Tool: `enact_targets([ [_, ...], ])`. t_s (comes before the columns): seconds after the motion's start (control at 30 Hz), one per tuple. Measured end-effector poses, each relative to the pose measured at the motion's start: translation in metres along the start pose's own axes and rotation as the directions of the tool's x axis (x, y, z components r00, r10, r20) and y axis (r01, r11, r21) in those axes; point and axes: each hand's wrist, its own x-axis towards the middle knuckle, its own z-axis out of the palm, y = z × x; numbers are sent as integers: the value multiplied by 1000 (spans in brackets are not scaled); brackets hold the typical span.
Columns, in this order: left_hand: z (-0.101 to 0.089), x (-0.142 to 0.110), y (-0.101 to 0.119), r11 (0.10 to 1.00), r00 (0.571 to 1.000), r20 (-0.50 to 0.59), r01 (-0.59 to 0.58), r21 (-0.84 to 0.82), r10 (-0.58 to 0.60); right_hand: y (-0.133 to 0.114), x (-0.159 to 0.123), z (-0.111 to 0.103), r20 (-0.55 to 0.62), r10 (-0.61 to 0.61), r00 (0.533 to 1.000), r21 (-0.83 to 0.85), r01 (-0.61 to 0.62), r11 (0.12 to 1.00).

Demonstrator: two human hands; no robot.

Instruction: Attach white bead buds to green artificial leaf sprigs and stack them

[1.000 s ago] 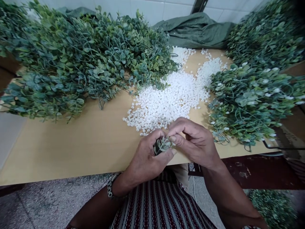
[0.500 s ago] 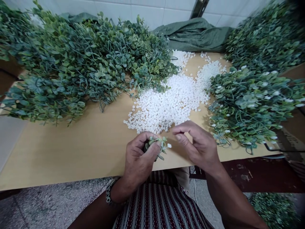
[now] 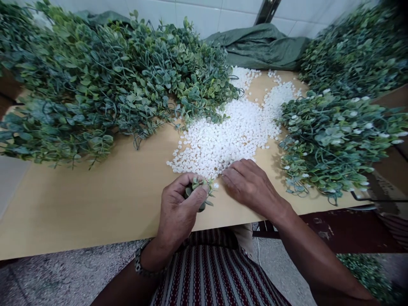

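My left hand (image 3: 180,204) is closed around a small artificial green leaf sprig (image 3: 206,200), pinched between thumb and fingers just above the table. A white bead-like tip (image 3: 216,185) sticks out at the sprig's right side. Just to the right, my right hand (image 3: 247,182) reaches down at the near edge of a heap of small white plastic pieces (image 3: 229,131). Its fingers are bent and pressed together, palm down. The fingertips are partly hidden, so whatever they hold cannot be made out.
A big mound of artificial greenery (image 3: 127,76) covers the table's (image 3: 95,199) back left. At the right lies a bunch of sprigs with white tips (image 3: 338,136), with more greenery (image 3: 353,59) behind it. A green cloth sack (image 3: 261,46) lies along the tiled wall.
My right hand has moved left and down to the heap's near edge, its fingers closing together. My left hand has shifted slightly left with the sprig.
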Motion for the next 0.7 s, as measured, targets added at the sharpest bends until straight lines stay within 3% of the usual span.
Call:
enact_targets([
  [0.07, 1, 0, -1, 1000, 1000, 21, -7, 21, 6, -1, -1, -3, -60, 62, 996, 143, -53, 988],
  [0.13, 3, -1, -2, 999, 999, 42, -6, 36, 5, -5, -2, -8, -101, 199, 975, 418, -140, 898],
  [0.23, 7, -2, -3, 999, 998, 68, -20, 48, 17, -15, -2, -17, -27, 436, 899, 796, -244, 553],
  [0.3, 9, -2, -5, 998, 996, 84, -41, 56, 36, -24, -1, -20, 66, 528, 847, 906, -273, 324],
  [0.4, 12, -2, -6, 995, 992, 113, -70, 67, 62, -34, -1, -16, 168, 581, 796, 953, -281, 109],
  [0.5, 13, -4, -7, 994, 988, 128, -92, 67, 82, -39, -2, -10, 202, 596, 777, 965, -262, 14],
  [0.7, 16, -5, -7, 991, 992, 65, -110, 73, 106, -44, -7, -2, 208, 624, 754, 971, -235, -40],
])
